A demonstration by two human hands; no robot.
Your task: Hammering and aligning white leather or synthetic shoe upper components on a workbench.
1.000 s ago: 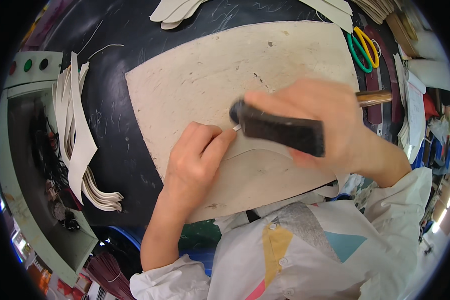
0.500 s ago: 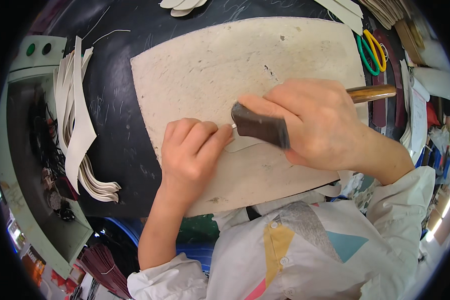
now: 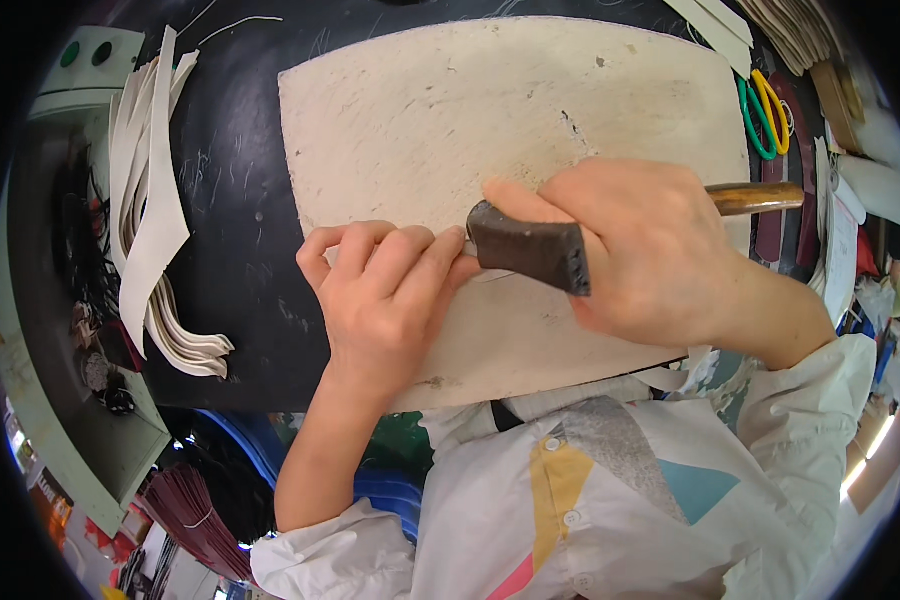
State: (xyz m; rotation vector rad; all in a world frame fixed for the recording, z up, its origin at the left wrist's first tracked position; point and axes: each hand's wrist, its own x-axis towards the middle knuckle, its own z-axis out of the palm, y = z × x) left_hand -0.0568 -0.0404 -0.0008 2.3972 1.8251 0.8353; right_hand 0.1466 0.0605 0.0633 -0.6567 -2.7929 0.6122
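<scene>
My right hand (image 3: 655, 245) is wrapped around a hammer, gripping close to its dark head (image 3: 530, 250). The wooden handle (image 3: 760, 198) sticks out to the right behind the fist. Beside the hammer head, my left hand (image 3: 380, 290) pinches the edge of a thin, pale piece (image 3: 472, 249) lying on a worn cream board (image 3: 420, 120). Its fingertips come very near the hammer face, and the other fingers are curled. Most of the pale piece is hidden beneath the hammer and the fingers.
Long cream strips (image 3: 155, 200) lie in a stack at the left of the black tabletop (image 3: 235, 180), beside a grey-green metal trough (image 3: 45, 250). Scissors with green and yellow handles (image 3: 765, 115) lie at the far right. More cream pieces (image 3: 715, 25) are behind them.
The view has shifted, so the board sits higher and farther right in the picture. My left fingers have moved closer against the hammer head, and the outer fingers are more raised.
</scene>
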